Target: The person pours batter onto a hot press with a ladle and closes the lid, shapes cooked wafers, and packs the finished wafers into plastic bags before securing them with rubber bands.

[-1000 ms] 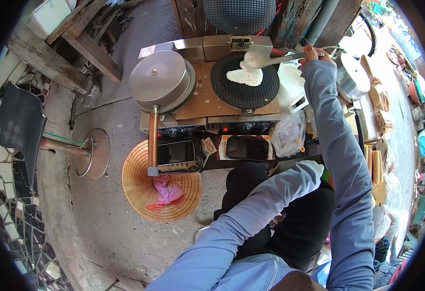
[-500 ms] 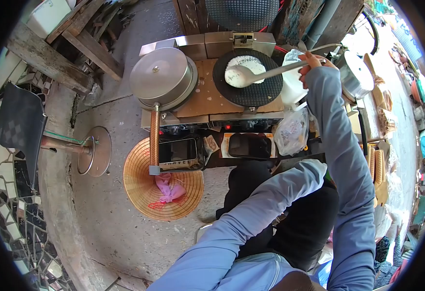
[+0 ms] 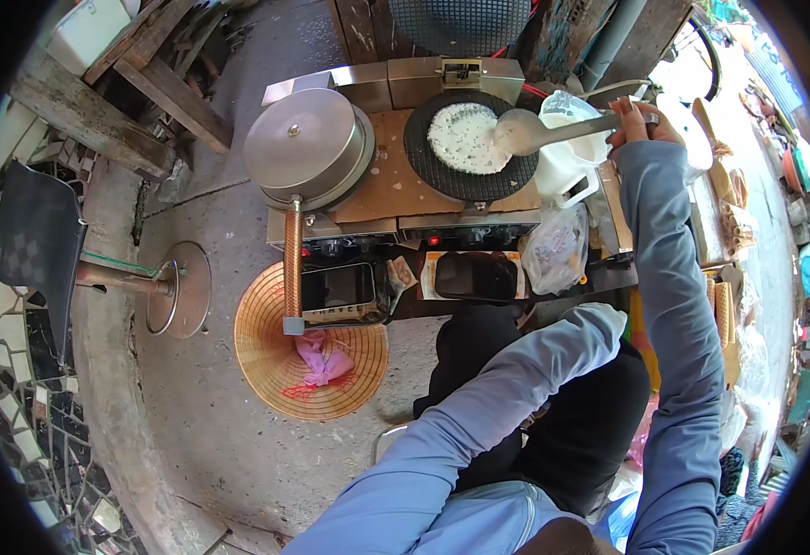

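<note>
My right hand (image 3: 643,126) is closed round the handle of a grey ladle (image 3: 523,134), whose bowl is over the right edge of a round white batter patch (image 3: 465,139). The batter lies on a dark patterned round iron plate (image 3: 442,188). A white plastic jug (image 3: 567,166) stands right of the plate, partly under the ladle's handle. My left forearm rests across my lap, and its hand is hidden at the end of the sleeve (image 3: 599,324), by my knee.
Left of the plate is a closed round metal pan (image 3: 298,139) with a long handle reaching toward me. Below lie two phones (image 3: 338,286) (image 3: 475,277), a clear plastic bag (image 3: 556,250) and a woven hat (image 3: 261,356) holding a pink bag. A stool (image 3: 39,245) stands at the left.
My right hand and the ladle have moved right, off the middle of the plate. The white batter has spread into a wider, fuller round.
</note>
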